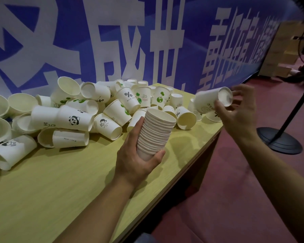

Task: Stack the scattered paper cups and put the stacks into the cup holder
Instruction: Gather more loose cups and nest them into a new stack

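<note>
Left hand (137, 160): fingers wrapped around the lower part of a nested cup stack (155, 133), held above the desk (63, 181), open mouth up and tilted toward the right hand.
Right hand (239, 116): fingers pinching 1 single paper cup (211, 100) near its base; remaining fingers spread.
Key relation: single cup lies up and right of the stack mouth, well apart; its long axis is near horizontal, base toward the right hand, mouth toward the pile.
Judged next move: turn the cup base-down, then lower it into the stack mouth.
Loose cups (88, 109): heaped on the desk, behind and left of the stack.
Open room: bare desk in front; desk edge just right of the stack.
Cup holder: not visible.
</note>
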`<state>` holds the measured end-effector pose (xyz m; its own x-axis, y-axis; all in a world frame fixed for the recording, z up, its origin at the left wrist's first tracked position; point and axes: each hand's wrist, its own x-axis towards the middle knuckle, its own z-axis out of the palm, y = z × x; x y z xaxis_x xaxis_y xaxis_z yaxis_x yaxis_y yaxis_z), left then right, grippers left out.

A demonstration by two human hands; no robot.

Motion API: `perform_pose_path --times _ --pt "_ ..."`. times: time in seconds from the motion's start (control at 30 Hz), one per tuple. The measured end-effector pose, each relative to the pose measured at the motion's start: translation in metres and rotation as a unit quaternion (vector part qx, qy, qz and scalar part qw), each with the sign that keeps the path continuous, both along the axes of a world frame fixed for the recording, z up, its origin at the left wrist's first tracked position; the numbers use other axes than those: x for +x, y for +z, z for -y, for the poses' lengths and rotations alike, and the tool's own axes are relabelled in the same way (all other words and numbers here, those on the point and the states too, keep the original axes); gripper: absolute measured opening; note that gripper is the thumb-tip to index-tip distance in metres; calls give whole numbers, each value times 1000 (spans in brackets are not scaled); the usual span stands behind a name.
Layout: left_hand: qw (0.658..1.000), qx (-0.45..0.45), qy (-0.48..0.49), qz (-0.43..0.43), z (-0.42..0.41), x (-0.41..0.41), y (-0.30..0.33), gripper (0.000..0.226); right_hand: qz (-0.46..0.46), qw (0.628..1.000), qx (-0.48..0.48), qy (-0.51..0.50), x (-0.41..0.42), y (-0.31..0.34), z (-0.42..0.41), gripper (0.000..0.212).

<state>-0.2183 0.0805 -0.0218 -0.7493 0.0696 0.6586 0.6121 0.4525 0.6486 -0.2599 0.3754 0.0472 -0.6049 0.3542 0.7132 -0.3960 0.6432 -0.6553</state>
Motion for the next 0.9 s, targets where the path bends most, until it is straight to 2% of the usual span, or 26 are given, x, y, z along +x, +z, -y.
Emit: perform_pose_path --times 0.07,0.17,0.33,0.4,0.5,0.63,0.67,0.8,0.9 --pt "1000 -14 -8 -6 0 1 0 95 -14 997 -17 75 11 11 20 53" --pt "1000 -24 -18 -2 1 2 1 97 -27 982 -35 181 23 21 57 45" --pt "999 -32 -16 -7 4 1 1 97 -40 959 -11 279 28 24 99 33" --pt "999 -36 -15 -6 4 1 1 97 -25 960 -12 280 27 22 110 21" --pt "999 -32 -6 -9 4 1 1 97 5 963 -1 268 25 20 118 25" --pt "999 -33 8 -9 6 -1 1 97 65 950 29 304 21 24 112 71" --pt "999 -35 8 -7 6 -2 1 97 76 947 40 308 20 24 111 75" --pt "1000 -22 6 7 4 -2 1 96 72 953 30 294 23 22 110 60" --pt "999 39 24 29 7 -4 -1 95 47 958 52 279 28 4 114 43"
